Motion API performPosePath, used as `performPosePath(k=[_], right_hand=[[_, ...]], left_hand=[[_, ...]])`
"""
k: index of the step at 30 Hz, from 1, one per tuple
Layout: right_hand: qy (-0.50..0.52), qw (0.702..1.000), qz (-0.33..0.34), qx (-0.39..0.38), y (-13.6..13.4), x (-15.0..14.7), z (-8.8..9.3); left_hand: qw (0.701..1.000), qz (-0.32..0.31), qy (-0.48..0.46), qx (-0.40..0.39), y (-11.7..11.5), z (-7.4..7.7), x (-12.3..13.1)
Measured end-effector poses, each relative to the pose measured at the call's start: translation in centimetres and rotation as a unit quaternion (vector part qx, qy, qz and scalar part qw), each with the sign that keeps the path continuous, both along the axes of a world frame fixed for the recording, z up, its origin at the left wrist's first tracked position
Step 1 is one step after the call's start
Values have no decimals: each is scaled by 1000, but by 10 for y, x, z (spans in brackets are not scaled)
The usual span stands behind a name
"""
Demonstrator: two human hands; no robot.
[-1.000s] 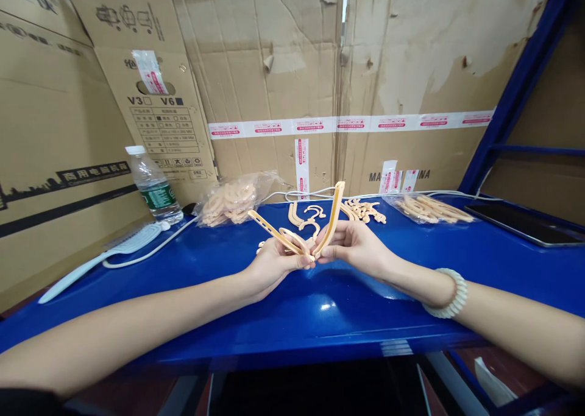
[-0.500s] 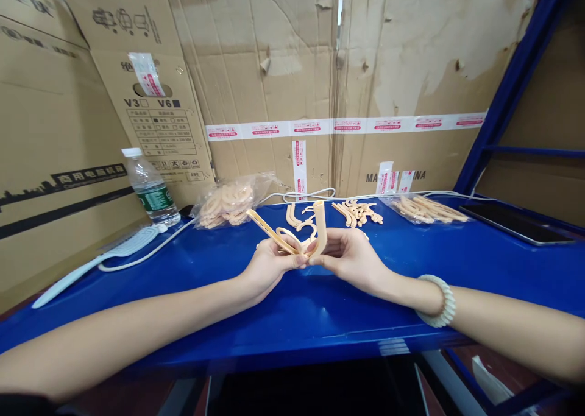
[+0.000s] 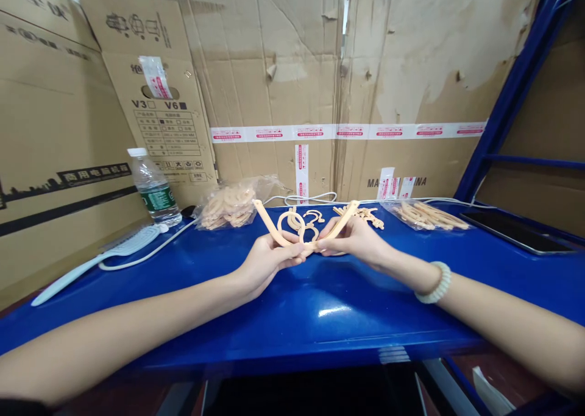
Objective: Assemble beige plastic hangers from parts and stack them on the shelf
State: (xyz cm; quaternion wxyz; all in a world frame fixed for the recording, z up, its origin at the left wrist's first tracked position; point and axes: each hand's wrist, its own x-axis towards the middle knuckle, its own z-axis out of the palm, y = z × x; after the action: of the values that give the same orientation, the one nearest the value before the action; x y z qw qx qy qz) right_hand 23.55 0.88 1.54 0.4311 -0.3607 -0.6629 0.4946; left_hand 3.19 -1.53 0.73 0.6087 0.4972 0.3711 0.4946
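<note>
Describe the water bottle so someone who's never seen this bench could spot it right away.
Look at the left back corner of the blue table, against the cardboard boxes. There the water bottle stands upright: clear plastic, white cap, green label, the only bottle among peach plastic parts.

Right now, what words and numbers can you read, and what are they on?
"V3" and "V6": on the cardboard box behind the water bottle, above a printed table too small to read.
"MA...NA": on the right cardboard box, its middle hidden by tape strips.
Chinese characters on the left box's black band: too small to read.
Red-and-white tape: print blurred.
Bottle's green label: unreadable.
</note>
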Motion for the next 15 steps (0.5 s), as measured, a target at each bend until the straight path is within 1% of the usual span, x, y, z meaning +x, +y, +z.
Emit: performPosePath(k=[2,3,5,6,8,10,11,12,13,15], right_hand=[[-36,999,31,10,11,21,11],[-64,997,40,30,17,31,17],[-140,984,32,105,26,51,29],[-190,970,22,150,30,59,34],[-294,929,2,224,34,69,40],[-371,889,2,267,35,73,42],[-394,875,11,282,34,73,42],[-408,863,27,296,33,72,41],[-416,854,46,309,32,70,40],[-424,838,88,330,30,65,38]], left_hand=[[1000,3,10,-6,8,6,-8],[1000,0,18,-7,13,10,-12],[1000,15,26,-5,26,16,-23],[999,21,33,-6,32,20,-29],[997,8,76,11,45,26,-41],[983,-13,171,58,55,33,-52],[966,-27,237,97,58,37,-57],[941,-47,303,143,60,40,-61],[910,-69,363,191,61,44,-64],[835,-113,460,281,59,50,-69]])
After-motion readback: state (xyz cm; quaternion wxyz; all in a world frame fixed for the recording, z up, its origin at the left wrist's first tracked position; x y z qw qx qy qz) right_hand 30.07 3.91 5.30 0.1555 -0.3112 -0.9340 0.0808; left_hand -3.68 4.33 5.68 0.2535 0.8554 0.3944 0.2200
